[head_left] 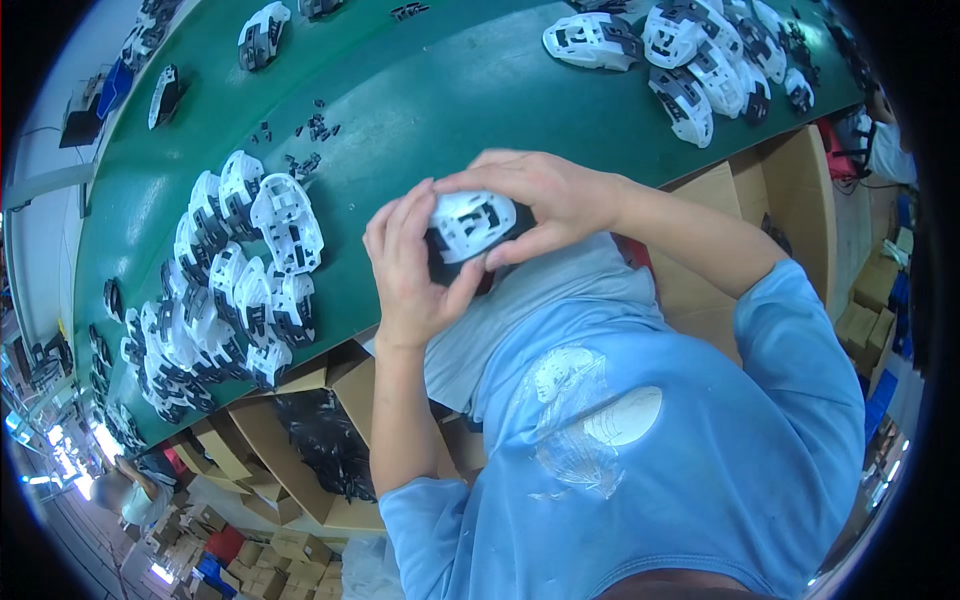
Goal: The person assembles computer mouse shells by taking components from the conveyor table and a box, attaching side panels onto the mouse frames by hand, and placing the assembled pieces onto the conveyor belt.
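Between my two hands is a white and black moulded plastic shell (478, 222), oval, with cut-outs in its white face. It is held above the near edge of the green table (420, 110). My left hand (405, 255) grips its left end, the thumb along the lower edge. My right hand (545, 195) wraps its right end, fingers over the top and thumb below. To the left, a cluster of similar white and black shells (287, 222) lies on the table. Small black plastic pieces (318, 127) are scattered beyond that cluster.
Another pile of shells (715, 75) sits at the far right of the table. Single shells (263, 37) lie at the far left. Open cardboard boxes stand under the near edge, one with a black plastic bag (322, 440). Another person (135, 495) is at the lower left.
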{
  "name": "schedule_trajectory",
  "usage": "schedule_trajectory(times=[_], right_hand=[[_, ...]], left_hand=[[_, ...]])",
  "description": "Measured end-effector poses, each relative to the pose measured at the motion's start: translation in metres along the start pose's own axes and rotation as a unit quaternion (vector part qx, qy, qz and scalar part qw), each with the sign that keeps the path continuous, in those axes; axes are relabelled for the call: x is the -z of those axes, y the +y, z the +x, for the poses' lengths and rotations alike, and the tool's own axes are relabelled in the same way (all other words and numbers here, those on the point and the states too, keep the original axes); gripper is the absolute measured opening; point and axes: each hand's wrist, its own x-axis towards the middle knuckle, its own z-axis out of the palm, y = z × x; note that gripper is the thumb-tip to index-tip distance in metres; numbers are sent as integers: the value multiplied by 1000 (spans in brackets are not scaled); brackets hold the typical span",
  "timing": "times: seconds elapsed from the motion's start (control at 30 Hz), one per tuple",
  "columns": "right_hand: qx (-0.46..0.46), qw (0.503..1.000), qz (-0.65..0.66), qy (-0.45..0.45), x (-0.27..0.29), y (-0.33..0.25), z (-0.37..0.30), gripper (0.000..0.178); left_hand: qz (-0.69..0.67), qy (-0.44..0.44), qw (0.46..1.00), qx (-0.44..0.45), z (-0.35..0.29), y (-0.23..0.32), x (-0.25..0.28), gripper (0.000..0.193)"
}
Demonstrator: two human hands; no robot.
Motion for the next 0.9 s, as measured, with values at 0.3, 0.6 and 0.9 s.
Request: schedule_trajectory(times=[0.3,0.6,0.9], right_hand=[[177,949,-242,92,13,8,-5,66],[184,973,-90,104,8,-22,10,32],[98,985,11,143,0,-34,8,25]], left_hand=[[12,-61,988,145,19,13,18,64],[-136,-20,974,179,7,31,28,46],[-82,-24,965,247,12,41,44,25]])
